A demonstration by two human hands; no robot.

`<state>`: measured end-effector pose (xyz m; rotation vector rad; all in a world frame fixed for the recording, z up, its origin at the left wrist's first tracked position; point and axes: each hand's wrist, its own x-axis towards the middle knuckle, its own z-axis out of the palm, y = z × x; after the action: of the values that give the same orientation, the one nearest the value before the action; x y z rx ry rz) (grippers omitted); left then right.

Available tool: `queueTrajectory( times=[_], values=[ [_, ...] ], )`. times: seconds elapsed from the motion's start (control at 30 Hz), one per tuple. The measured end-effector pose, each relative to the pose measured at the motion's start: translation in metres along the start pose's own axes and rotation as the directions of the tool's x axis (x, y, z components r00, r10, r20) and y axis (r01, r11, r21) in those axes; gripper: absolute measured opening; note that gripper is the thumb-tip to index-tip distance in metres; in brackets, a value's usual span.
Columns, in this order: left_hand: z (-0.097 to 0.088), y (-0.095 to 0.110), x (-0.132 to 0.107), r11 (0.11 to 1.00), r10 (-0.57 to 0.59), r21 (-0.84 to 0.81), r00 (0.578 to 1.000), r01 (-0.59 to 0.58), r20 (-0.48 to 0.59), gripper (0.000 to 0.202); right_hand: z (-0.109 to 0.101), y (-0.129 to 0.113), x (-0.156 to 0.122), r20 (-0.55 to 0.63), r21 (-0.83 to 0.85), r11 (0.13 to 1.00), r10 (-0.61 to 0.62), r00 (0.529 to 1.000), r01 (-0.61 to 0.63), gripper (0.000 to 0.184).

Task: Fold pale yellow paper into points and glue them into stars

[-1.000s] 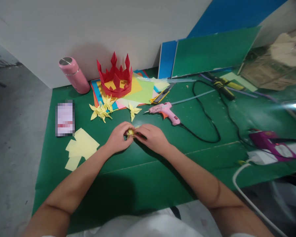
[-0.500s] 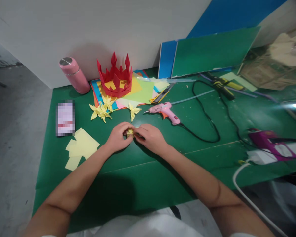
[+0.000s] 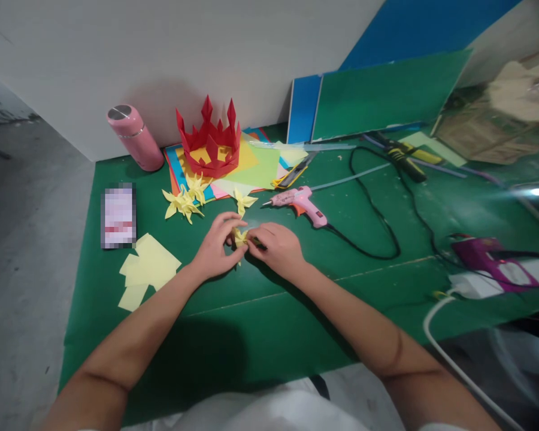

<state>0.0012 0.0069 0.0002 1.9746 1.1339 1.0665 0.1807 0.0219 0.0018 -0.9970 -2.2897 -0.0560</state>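
Note:
Between my hands, low over the green table [image 3: 269, 335], is a small folded yellow paper flower [image 3: 240, 237]. My left hand [image 3: 216, 246] curls around its left side, with thumb and forefinger somewhat parted. A petal on the right is pinched by the fingers of my right hand [image 3: 279, 248]. Fingers hide parts of the flower. Just beyond my hands lies another yellow paper flower [image 3: 242, 200], and several finished ones [image 3: 184, 200] cluster to the left. Yellow paper squares [image 3: 153, 263] are spread beside my left forearm.
A pink glue gun [image 3: 303, 203] with a black cord lies right of centre, near a yellow utility knife [image 3: 291, 173]. Behind stand a red paper crown [image 3: 212, 158] on coloured sheets and a pink bottle [image 3: 137, 140]. A phone [image 3: 118, 215] lies left; a power strip [image 3: 494, 266] right.
My left fingers have spread and shifted slightly up. More of the paper flower now shows, with its petals opened out between my hands. My right hand has barely moved.

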Motion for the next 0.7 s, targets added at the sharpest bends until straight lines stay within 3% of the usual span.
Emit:
queueTrajectory(
  times=[0.27, 0.5, 0.7],
  values=[
    [-0.0003, -0.0052, -0.0001, 0.995, 0.005, -0.094, 0.979, -0.025, -0.206, 0.027, -0.0056, 0.0009, 0.0017, 0.062, 0.132, 0.979, 0.148, 0.987, -0.155, 0.017],
    [0.0028, -0.0045, 0.0016, 0.999, 0.040, 0.015, 0.997, -0.040, -0.066, 0.042, -0.0050, 0.0019, 0.0016, 0.056, 0.138, 0.977, 0.158, 0.986, -0.165, 0.017],
    [0.0035, -0.0071, 0.0007, 0.998, 0.048, 0.038, 0.998, -0.047, -0.044, 0.029, -0.0039, 0.0021, 0.0012, 0.059, 0.160, 0.977, 0.136, 0.989, -0.143, 0.016]
  ],
)
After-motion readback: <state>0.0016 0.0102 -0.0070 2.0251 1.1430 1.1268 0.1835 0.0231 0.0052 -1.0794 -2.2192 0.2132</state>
